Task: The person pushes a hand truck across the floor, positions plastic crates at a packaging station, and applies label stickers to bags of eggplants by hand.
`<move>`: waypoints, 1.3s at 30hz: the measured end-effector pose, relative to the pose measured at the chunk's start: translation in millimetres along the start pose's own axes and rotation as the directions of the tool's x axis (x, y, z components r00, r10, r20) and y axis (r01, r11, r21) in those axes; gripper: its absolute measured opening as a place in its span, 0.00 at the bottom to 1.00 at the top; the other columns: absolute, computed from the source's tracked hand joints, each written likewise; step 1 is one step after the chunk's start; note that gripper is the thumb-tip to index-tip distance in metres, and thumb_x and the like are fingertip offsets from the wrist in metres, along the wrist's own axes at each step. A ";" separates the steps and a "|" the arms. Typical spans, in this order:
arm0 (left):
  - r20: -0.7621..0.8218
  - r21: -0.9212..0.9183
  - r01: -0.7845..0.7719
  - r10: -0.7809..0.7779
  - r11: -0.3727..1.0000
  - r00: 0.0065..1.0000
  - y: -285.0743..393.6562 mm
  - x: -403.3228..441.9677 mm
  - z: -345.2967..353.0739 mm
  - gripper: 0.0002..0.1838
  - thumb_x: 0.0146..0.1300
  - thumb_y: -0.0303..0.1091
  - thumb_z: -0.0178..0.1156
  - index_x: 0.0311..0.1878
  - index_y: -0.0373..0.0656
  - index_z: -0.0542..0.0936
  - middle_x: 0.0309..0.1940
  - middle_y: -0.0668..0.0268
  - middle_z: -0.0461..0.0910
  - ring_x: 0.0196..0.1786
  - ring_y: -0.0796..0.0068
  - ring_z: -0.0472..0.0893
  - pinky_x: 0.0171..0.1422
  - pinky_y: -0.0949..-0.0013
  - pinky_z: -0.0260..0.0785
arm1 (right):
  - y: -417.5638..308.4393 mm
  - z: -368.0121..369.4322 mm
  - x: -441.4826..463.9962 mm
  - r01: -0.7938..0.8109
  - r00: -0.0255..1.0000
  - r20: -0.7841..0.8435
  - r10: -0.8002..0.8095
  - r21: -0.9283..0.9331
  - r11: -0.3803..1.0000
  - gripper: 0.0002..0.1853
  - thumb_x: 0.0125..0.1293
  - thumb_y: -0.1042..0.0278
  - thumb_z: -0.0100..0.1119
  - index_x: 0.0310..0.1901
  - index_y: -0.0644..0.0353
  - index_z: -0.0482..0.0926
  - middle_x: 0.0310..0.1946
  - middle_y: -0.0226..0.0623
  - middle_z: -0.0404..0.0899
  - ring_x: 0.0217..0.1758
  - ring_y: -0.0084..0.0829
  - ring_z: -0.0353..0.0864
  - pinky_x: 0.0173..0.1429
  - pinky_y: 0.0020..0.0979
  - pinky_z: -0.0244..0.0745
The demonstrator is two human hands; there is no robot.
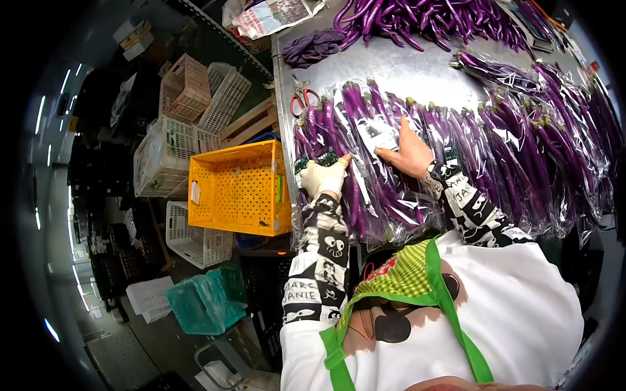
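Long purple eggplants in clear plastic bags (365, 189) lie side by side along the near side of a metal table. My left hand (325, 177), in a whitish glove, is closed around the leftmost bag of eggplants (316, 133), its thumb pointing right; some fingers are hidden. My bare right hand (412, 154) rests on a bag just to the right, thumb and index finger spread and the other fingers partly hidden. By its fingers a white label (379, 134) shows on the plastic. Red-handled scissors (303, 102) lie above my left hand.
Loose eggplants (417, 19) are heaped at the far side of the metal table (404, 72), near a dark cloth (313, 47). More bagged eggplants (554, 143) pile up on the right. Left of the table stand a yellow crate (238, 189), white crates (173, 153) and a teal crate (202, 303).
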State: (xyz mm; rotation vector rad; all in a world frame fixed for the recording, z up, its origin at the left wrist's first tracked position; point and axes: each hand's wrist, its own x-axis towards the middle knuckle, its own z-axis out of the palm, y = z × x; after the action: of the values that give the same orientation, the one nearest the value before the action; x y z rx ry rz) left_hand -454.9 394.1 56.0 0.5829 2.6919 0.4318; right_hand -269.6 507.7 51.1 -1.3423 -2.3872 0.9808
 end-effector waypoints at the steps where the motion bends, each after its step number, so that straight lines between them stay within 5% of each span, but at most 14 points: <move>1: -0.004 0.029 0.038 -0.038 0.999 0.999 3.7 -2.6 -0.7 0.55 0.37 0.69 0.75 0.59 0.33 0.74 0.59 0.45 0.73 0.62 0.49 0.75 0.62 0.52 0.72 | -5.7 -1.9 -3.6 0.011 1.000 0.011 -0.011 0.017 1.000 0.52 0.58 0.37 0.66 0.63 0.81 0.57 0.45 0.64 0.79 0.48 0.54 0.83 0.52 0.43 0.78; 5: 0.041 0.072 0.093 -0.096 0.993 0.995 13.5 -7.2 -11.7 0.55 0.35 0.72 0.74 0.60 0.36 0.75 0.60 0.50 0.74 0.62 0.50 0.76 0.62 0.52 0.73 | 0.5 2.2 20.1 -0.331 0.917 0.354 0.185 0.416 0.847 0.32 0.50 0.43 0.76 0.36 0.72 0.81 0.35 0.49 0.84 0.35 0.34 0.85 0.44 0.32 0.79; 8: 0.156 -0.170 0.085 -0.058 0.982 0.986 -2.2 13.2 3.5 0.59 0.33 0.70 0.77 0.57 0.25 0.74 0.58 0.39 0.74 0.61 0.48 0.76 0.64 0.55 0.71 | -14.7 -27.4 3.4 -0.424 0.882 0.471 0.021 0.773 0.472 0.24 0.53 0.60 0.76 0.45 0.69 0.79 0.37 0.39 0.84 0.36 0.26 0.83 0.44 0.28 0.79; 10: -0.040 -0.222 -0.024 0.016 0.975 0.999 -9.0 13.9 12.9 0.60 0.33 0.70 0.77 0.56 0.20 0.73 0.54 0.37 0.76 0.59 0.45 0.77 0.65 0.57 0.69 | -16.8 -55.4 -14.8 -0.359 0.898 0.441 -0.008 0.740 0.568 0.26 0.57 0.66 0.72 0.54 0.68 0.74 0.42 0.38 0.83 0.40 0.24 0.82 0.49 0.27 0.78; 12: 0.145 -0.507 0.065 0.010 0.860 0.989 -28.1 29.3 23.0 0.50 0.39 0.60 0.79 0.52 0.22 0.75 0.48 0.42 0.80 0.48 0.54 0.81 0.56 0.61 0.73 | 25.7 -45.8 -21.9 -0.256 0.919 0.376 -0.120 0.799 0.543 0.26 0.57 0.63 0.72 0.53 0.68 0.75 0.43 0.39 0.83 0.41 0.23 0.81 0.51 0.26 0.76; 15: 0.293 -0.727 0.138 0.122 0.673 0.948 -51.0 36.6 34.7 0.27 0.48 0.44 0.79 0.39 0.31 0.79 0.35 0.56 0.84 0.33 0.70 0.84 0.40 0.71 0.75 | 65.5 -31.7 -27.4 -0.131 0.970 0.241 -0.018 0.588 0.798 0.28 0.57 0.58 0.73 0.54 0.68 0.75 0.44 0.41 0.83 0.44 0.24 0.81 0.53 0.26 0.75; 16: 0.269 -0.728 0.077 0.181 0.681 0.946 -46.1 30.3 25.4 0.15 0.52 0.37 0.78 0.30 0.38 0.82 0.29 0.64 0.84 0.29 0.77 0.83 0.34 0.76 0.74 | 62.2 -39.2 -24.4 -0.283 0.929 0.355 0.108 0.489 0.825 0.29 0.58 0.58 0.73 0.55 0.68 0.75 0.44 0.40 0.83 0.43 0.24 0.82 0.53 0.27 0.75; 18: 0.199 -0.731 0.029 0.172 0.682 0.965 -34.5 10.7 21.7 0.17 0.50 0.36 0.79 0.33 0.37 0.81 0.30 0.64 0.85 0.30 0.76 0.83 0.35 0.76 0.75 | 47.3 -49.3 -27.9 -0.351 0.903 0.425 0.064 0.643 0.680 0.28 0.58 0.58 0.73 0.54 0.68 0.76 0.43 0.39 0.84 0.41 0.24 0.82 0.52 0.26 0.76; 24: 0.326 -0.737 0.116 0.201 0.666 0.924 -21.5 3.3 1.3 0.35 0.48 0.36 0.81 0.47 0.28 0.67 0.36 0.55 0.81 0.36 0.73 0.83 0.38 0.75 0.77 | 39.4 -47.8 -12.4 -0.367 0.890 0.451 0.062 0.631 0.683 0.22 0.57 0.58 0.75 0.45 0.67 0.82 0.36 0.37 0.86 0.39 0.24 0.84 0.49 0.26 0.78; 30: 0.280 -0.954 0.238 0.266 0.181 0.922 -11.9 -5.9 12.9 0.24 0.53 0.18 0.71 0.40 0.38 0.63 0.33 0.56 0.79 0.34 0.68 0.85 0.36 0.70 0.80 | 15.5 -55.1 -2.7 -0.201 0.932 0.359 -0.042 0.611 0.766 0.21 0.59 0.68 0.72 0.50 0.68 0.76 0.39 0.38 0.85 0.40 0.25 0.84 0.47 0.27 0.80; 32: 0.298 -0.951 0.265 0.236 0.162 0.925 -14.2 2.3 14.1 0.23 0.53 0.18 0.71 0.42 0.36 0.64 0.32 0.57 0.79 0.33 0.68 0.85 0.36 0.69 0.81 | 24.9 -50.8 7.5 -0.489 0.848 0.521 0.095 0.703 0.516 0.25 0.57 0.66 0.74 0.50 0.69 0.75 0.41 0.41 0.85 0.39 0.27 0.85 0.46 0.28 0.81; 34: 0.375 -0.927 0.367 0.147 0.075 0.915 -18.6 6.7 4.7 0.41 0.52 0.20 0.73 0.65 0.28 0.58 0.49 0.47 0.76 0.44 0.61 0.84 0.39 0.60 0.81 | 14.8 -57.1 5.2 -0.425 0.893 0.434 0.122 0.721 0.548 0.23 0.56 0.67 0.75 0.49 0.68 0.77 0.37 0.39 0.85 0.39 0.25 0.84 0.47 0.25 0.79; 36: 0.353 -0.928 0.367 0.157 -0.070 0.922 -51.7 25.6 15.0 0.50 0.51 0.24 0.75 0.71 0.30 0.51 0.60 0.41 0.70 0.51 0.60 0.82 0.41 0.57 0.81 | -3.5 -65.6 -10.2 -0.273 0.946 0.325 -0.001 0.795 0.542 0.21 0.57 0.69 0.74 0.48 0.68 0.78 0.37 0.37 0.85 0.39 0.24 0.84 0.47 0.26 0.79; 39: 0.490 -0.708 0.660 0.496 -0.253 0.717 -71.9 4.7 -31.5 0.22 0.65 0.36 0.65 0.58 0.36 0.72 0.46 0.55 0.83 0.38 0.65 0.87 0.38 0.64 0.84 | -13.2 -67.9 -20.9 -0.186 0.972 0.233 -0.023 0.828 0.529 0.18 0.58 0.71 0.73 0.48 0.67 0.79 0.38 0.34 0.84 0.39 0.22 0.83 0.48 0.25 0.78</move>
State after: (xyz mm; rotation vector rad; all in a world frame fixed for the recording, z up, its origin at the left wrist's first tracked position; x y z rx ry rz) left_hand -495.7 326.9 56.8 -0.1422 0.6859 1.6915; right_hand -233.2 515.6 113.1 -0.9509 -1.4850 2.0464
